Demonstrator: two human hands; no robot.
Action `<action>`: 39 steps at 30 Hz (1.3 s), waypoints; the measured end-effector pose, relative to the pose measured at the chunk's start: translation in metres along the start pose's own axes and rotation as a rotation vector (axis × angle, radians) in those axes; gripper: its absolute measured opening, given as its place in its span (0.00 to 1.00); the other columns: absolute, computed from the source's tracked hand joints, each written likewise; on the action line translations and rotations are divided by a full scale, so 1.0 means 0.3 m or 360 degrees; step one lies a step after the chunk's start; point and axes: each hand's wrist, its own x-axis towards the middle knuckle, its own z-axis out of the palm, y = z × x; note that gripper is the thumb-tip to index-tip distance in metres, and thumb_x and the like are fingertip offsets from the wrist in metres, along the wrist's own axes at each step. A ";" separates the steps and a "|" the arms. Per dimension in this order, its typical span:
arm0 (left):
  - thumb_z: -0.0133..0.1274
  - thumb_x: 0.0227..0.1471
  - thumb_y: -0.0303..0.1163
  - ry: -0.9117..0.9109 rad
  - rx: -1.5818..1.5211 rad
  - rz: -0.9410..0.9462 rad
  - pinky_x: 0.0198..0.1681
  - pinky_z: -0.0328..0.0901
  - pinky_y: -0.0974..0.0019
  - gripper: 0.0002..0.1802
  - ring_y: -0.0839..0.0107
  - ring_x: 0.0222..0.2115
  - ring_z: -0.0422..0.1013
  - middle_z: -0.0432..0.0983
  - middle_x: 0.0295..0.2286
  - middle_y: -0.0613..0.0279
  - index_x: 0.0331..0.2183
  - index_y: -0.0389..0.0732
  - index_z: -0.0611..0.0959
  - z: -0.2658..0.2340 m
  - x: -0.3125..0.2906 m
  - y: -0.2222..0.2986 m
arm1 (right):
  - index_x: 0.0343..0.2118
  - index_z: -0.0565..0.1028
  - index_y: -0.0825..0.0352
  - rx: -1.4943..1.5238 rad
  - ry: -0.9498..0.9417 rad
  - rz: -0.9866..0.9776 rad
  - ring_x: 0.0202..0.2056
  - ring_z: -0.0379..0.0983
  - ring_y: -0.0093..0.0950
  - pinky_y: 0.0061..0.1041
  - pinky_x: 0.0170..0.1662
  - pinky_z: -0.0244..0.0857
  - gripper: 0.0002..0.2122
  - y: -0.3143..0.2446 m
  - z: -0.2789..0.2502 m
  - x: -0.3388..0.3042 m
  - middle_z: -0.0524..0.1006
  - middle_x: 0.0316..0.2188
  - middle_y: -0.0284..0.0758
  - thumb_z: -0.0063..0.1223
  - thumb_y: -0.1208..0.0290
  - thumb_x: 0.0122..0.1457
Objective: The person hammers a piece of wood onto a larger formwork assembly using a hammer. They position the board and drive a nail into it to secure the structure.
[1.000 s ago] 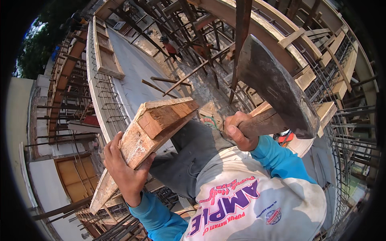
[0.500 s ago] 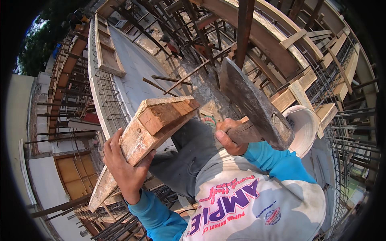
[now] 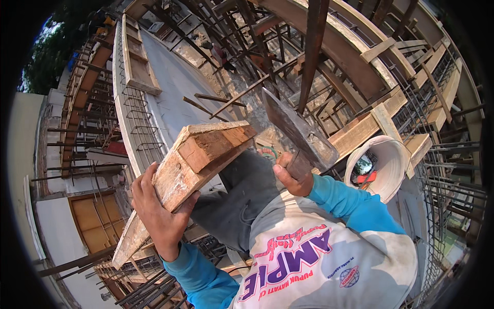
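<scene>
My left hand (image 3: 163,211) is wrapped round a rough wooden board (image 3: 172,188), fingers on its far side and thumb on the near edge. A shorter wood block (image 3: 208,152) lies along the board's upper end, and a nail head shows near it. My right hand (image 3: 294,176) is closed on the short visible wooden handle of a hatchet (image 3: 301,131). Its dark, wedge-shaped steel head is raised to the right of the board, apart from it. The rest of the handle is hidden by my hand and the head.
A whitish bucket (image 3: 383,165) stands at my right, with a red item (image 3: 366,177) and other things inside. Rebar cages (image 3: 136,110), curved timber formwork (image 3: 355,56) and upright props (image 3: 313,56) surround me. Another person (image 3: 218,54) is far below.
The hatchet has swung left and away from me, its head turned more edge-on, uncovering the bucket's inside. My left hand and the board have hardly moved.
</scene>
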 end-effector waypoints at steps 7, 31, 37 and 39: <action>0.74 0.26 0.48 -0.0017 0.0021 0.0023 0.51 0.58 0.49 0.51 0.50 0.48 0.66 0.68 0.45 0.53 0.55 0.44 0.74 -0.003 -0.026 -0.011 | 0.45 0.71 0.65 0.0574 -0.0109 0.1739 0.22 0.64 0.20 0.25 0.28 0.60 0.12 0.034 -0.073 -0.011 0.65 0.17 0.26 0.55 0.67 0.63; 0.73 0.25 0.43 0.0018 -0.0020 -0.0019 0.50 0.59 0.50 0.50 0.50 0.47 0.67 0.68 0.45 0.54 0.55 0.45 0.74 0.003 0.014 -0.003 | 0.40 0.74 0.68 0.0087 -0.0191 0.0769 0.22 0.70 0.30 0.32 0.33 0.67 0.10 0.045 0.036 -0.002 0.72 0.21 0.32 0.56 0.68 0.61; 0.74 0.24 0.43 -0.0001 -0.0081 -0.0062 0.52 0.59 0.49 0.52 0.49 0.48 0.66 0.68 0.46 0.52 0.56 0.45 0.74 0.009 -0.013 -0.014 | 0.35 0.73 0.67 0.0559 -0.0156 0.1475 0.18 0.63 0.17 0.21 0.24 0.60 0.10 0.014 -0.018 0.046 0.67 0.18 0.26 0.59 0.66 0.60; 0.74 0.24 0.45 0.0019 -0.0027 -0.0054 0.54 0.58 0.48 0.52 0.49 0.49 0.66 0.68 0.47 0.52 0.56 0.45 0.74 0.010 -0.014 -0.011 | 0.28 0.71 0.65 0.0613 -0.0146 0.1026 0.23 0.62 0.18 0.27 0.28 0.61 0.10 -0.089 -0.050 0.081 0.68 0.19 0.26 0.59 0.67 0.60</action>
